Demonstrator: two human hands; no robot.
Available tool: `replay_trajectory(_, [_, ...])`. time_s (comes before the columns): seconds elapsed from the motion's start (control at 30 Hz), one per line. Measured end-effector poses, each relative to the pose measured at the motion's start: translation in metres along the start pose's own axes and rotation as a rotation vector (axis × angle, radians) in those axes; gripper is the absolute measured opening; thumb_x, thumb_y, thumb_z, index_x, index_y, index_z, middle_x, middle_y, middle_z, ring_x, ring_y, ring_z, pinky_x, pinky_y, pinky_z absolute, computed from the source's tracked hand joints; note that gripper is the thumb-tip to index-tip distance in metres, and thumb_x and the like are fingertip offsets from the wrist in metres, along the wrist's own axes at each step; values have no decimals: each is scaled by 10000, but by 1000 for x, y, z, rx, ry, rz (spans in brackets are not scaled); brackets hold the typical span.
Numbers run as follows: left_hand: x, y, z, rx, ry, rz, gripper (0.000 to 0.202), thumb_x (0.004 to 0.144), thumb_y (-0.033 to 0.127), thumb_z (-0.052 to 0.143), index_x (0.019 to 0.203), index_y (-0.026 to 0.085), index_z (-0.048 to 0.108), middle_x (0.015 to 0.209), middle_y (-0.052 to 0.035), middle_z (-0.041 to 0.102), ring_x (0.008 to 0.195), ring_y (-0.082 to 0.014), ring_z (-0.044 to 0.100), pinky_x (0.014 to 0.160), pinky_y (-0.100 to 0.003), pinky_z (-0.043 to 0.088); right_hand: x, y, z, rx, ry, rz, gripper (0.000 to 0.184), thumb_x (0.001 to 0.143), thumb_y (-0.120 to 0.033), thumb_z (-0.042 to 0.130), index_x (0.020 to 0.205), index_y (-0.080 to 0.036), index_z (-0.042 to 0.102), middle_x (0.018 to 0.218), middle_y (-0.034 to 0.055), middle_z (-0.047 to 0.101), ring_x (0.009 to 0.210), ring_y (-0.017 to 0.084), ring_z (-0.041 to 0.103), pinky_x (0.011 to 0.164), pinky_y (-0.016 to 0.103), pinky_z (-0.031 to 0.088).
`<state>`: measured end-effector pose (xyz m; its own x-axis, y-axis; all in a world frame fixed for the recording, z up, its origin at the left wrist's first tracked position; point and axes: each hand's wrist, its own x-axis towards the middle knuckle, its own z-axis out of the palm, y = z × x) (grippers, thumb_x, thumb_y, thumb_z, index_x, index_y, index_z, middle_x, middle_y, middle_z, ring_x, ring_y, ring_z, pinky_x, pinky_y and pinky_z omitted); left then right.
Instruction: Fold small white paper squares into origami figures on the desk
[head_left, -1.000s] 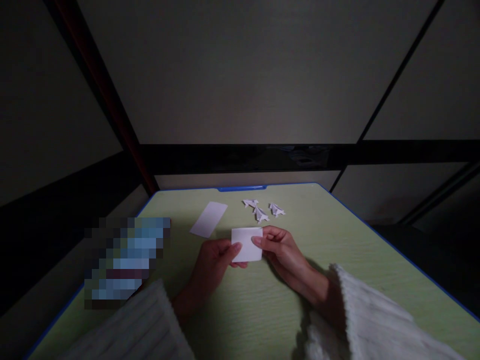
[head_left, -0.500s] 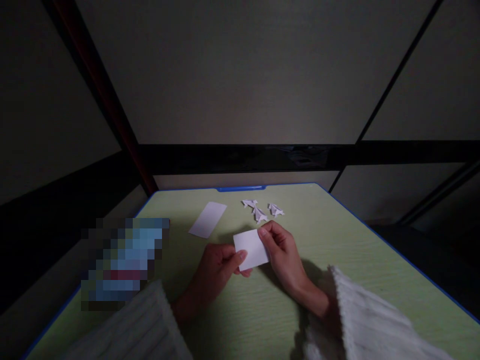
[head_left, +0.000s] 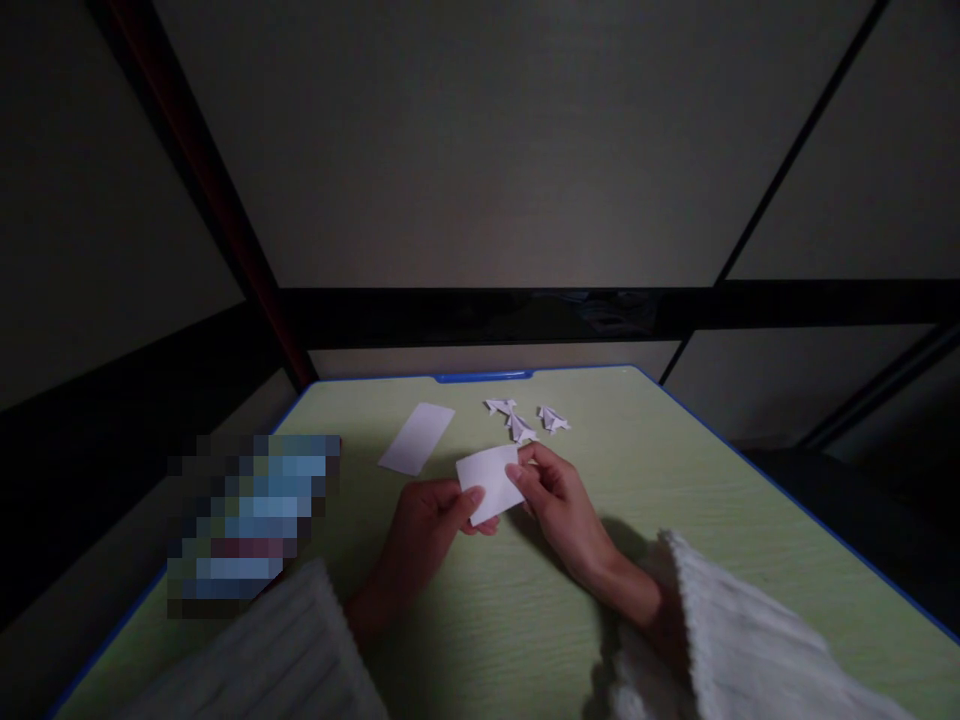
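Your left hand (head_left: 427, 520) and right hand (head_left: 559, 500) grip a white paper slip (head_left: 489, 482) at opposite sides, above the green tabletop (head_left: 480, 630). The item (head_left: 259, 520) at your left is blurred past reading; beyond the slip lie a flat white sheet (head_left: 417, 439) and three folded paper figures (head_left: 520, 429), with the far blue edge (head_left: 484, 377) behind them.

The scene is viewed by a single head-worn camera, directed forward and down over the table (head_left: 660, 480). The left hand (head_left: 427, 520) and right hand (head_left: 555, 495) are framed at close range, below centre; the upper part is filled by the panelled surface (head_left: 480, 150) beyond.
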<state>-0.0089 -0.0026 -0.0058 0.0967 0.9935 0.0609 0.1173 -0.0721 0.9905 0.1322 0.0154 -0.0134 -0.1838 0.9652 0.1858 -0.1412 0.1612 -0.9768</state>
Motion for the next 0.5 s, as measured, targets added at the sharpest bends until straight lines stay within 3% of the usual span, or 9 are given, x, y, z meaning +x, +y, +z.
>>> replay_trajectory(0.1, [0, 0, 0, -10, -17, -10, 238, 654, 270, 554, 470, 133, 620, 497, -33, 661, 489, -148, 582, 513, -230, 428, 0, -4, 0, -7, -1, 1, 170, 738, -314, 505, 674, -156, 490, 482, -63, 372, 428, 60, 292, 409, 197, 193])
replay_trajectory(0.27, [1, 2, 0, -100, 100, -67, 177, 627, 273, 572, 570, 124, 648, 507, -25, 662, 497, -152, 590, 517, -236, 433, 2, -5, 0, 29, -33, 69, 192, 689, -316, 558, 650, -134, 512, 494, -54, 399, 455, 62, 314, 443, 197, 220])
replay_trajectory(0.4, [-1, 1, 2, -122, -34, -97, 205, 622, 282, 580, 521, 110, 627, 518, -46, 658, 523, -159, 593, 546, -247, 433, 1, -2, -2, 132, -1, 66, 273, 716, -356, 513, 554, -149, 437, 498, -55, 359, 474, 66, 302, 464, 202, 229])
replay_trajectory(0.5, [0, -1, 3, -156, -100, -113, 207, 635, 292, 572, 549, 106, 603, 504, -18, 615, 487, -119, 543, 497, -217, 396, -1, -2, -4, 174, -86, 111, 288, 721, -367, 496, 545, -161, 398, 502, -52, 364, 475, 72, 318, 458, 201, 234])
